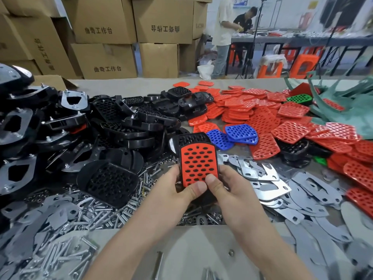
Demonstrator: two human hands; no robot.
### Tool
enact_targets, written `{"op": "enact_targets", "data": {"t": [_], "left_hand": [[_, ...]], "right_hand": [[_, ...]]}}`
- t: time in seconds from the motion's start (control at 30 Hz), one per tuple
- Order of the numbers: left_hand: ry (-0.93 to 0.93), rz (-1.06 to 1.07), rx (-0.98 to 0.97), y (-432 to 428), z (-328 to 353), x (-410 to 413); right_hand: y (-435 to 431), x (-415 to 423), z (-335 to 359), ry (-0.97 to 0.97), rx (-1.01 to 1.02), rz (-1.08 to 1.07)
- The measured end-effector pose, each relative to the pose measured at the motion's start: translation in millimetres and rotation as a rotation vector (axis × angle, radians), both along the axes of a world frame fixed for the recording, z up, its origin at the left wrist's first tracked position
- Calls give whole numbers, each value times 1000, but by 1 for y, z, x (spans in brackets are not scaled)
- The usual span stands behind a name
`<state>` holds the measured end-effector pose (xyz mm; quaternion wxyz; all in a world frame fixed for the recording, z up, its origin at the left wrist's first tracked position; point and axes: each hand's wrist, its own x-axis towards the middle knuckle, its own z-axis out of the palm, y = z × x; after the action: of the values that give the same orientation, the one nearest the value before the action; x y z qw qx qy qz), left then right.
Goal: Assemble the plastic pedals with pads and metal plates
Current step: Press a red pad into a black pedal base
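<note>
A black plastic pedal (189, 139) is held above the table's middle with a red perforated pad (198, 163) lying on its face. My left hand (175, 188) grips the pedal's left side, thumb pressing the pad's near edge. On the other side my right hand (224, 184) grips the pedal, its thumb also on the pad's lower edge. Black pedals (125, 122) are heaped to the left. Red pads (262, 114) spread at the right. Grey metal plates (268, 184) lie right of my hands.
Bolts and nuts (105, 217) litter the table in front left. Two blue pads (234, 134) and a green pad (299, 99) lie among the red ones. Cardboard boxes (129, 37) are stacked behind. Two people (224, 31) work at a far table. Assembled pedals (18, 122) pile at far left.
</note>
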<state>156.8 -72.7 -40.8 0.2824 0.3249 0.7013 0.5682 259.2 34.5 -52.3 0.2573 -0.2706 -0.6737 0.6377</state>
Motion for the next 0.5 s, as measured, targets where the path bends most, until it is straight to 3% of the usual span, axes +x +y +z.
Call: {"op": "enact_targets", "data": {"t": [0.5], "left_hand": [[56, 176, 0, 12, -7, 15]], "right_hand": [[-9, -7, -6, -66, 136, -140]]}}
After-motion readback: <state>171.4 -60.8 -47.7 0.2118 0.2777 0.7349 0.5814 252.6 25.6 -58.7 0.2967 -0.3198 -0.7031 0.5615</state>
